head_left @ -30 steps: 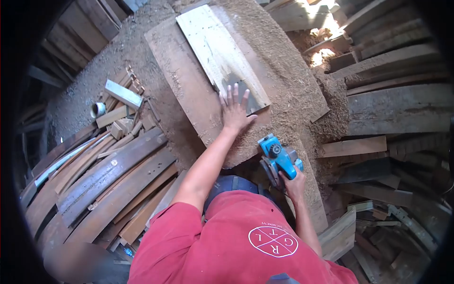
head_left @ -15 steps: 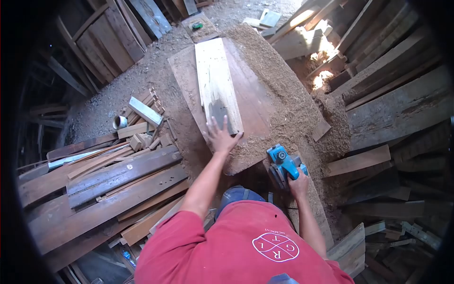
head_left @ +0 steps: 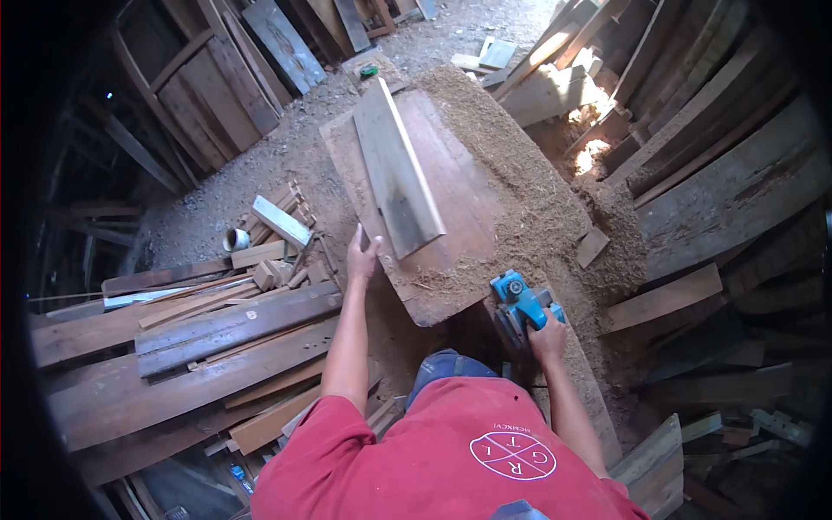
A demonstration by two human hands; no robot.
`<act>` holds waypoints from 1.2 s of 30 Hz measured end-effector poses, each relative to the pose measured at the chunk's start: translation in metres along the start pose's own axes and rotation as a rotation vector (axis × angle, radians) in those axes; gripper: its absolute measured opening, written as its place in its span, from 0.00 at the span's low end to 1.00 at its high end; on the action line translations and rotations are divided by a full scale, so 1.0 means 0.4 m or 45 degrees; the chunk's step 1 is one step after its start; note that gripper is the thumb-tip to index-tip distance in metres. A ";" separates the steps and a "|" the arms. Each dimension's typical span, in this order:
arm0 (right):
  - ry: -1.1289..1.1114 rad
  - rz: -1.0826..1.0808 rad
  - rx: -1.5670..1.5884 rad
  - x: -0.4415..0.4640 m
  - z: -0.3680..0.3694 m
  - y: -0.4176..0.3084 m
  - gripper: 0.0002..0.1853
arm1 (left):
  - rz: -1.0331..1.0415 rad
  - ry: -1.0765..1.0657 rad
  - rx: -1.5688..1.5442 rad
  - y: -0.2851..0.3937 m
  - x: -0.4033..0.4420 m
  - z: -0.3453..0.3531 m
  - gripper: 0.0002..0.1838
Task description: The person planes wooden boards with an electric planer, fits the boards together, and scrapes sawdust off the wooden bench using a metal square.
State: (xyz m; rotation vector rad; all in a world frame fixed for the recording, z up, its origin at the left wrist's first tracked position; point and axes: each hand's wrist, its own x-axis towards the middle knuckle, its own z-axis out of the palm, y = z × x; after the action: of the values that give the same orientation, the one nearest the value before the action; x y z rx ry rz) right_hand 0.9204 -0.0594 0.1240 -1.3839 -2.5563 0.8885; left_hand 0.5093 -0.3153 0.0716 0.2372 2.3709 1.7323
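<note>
A long wooden board [head_left: 390,165] with a dark patch near its close end lies at a slant over the worktable [head_left: 455,165]. Its right edge face shows, and that side looks raised. Just left of the board's near end, by the table's left edge, is my left hand [head_left: 362,256], thumb and fingers apart. It seems to hold nothing; whether a fingertip touches the table edge I cannot tell. My right hand [head_left: 548,336] is wrapped round the handle of a blue electric planer [head_left: 518,299], which rests on a sawdust-covered plank right of the table's near corner.
Shavings [head_left: 529,182] cover the table's right side. Stacked planks [head_left: 234,334] and offcuts lie to the left, beside a white cup-like container [head_left: 235,240]. More boards [head_left: 737,182] lean on the right. A small green object [head_left: 368,71] sits beyond the table's far end.
My left hand has come off the board's near end and moved left to the table's edge. The board has tilted, showing its right edge face. My right hand stays on the planer.
</note>
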 end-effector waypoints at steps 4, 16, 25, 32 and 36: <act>0.012 0.048 0.033 -0.002 0.005 -0.003 0.16 | -0.079 -0.191 0.967 0.105 -0.053 0.195 0.61; 0.059 -0.004 0.026 -0.004 0.017 0.013 0.17 | -0.703 -0.094 1.163 0.227 -0.047 0.504 0.75; 0.040 0.032 0.046 -0.002 0.013 0.004 0.16 | -0.448 -0.167 -0.901 -0.012 -0.033 -0.100 0.29; 0.042 0.023 -0.027 -0.003 0.018 0.008 0.19 | -0.201 -0.156 -0.224 -0.026 -0.047 -0.148 0.20; 0.047 0.015 -0.010 -0.006 0.020 0.014 0.18 | -0.138 -0.138 -0.196 -0.010 -0.065 -0.112 0.20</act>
State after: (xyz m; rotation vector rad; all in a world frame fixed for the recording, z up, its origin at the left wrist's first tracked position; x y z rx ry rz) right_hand 0.9232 -0.0625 0.1149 -1.4059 -2.5298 0.8476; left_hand 0.5234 -0.3640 0.0827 0.1706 2.1223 1.7926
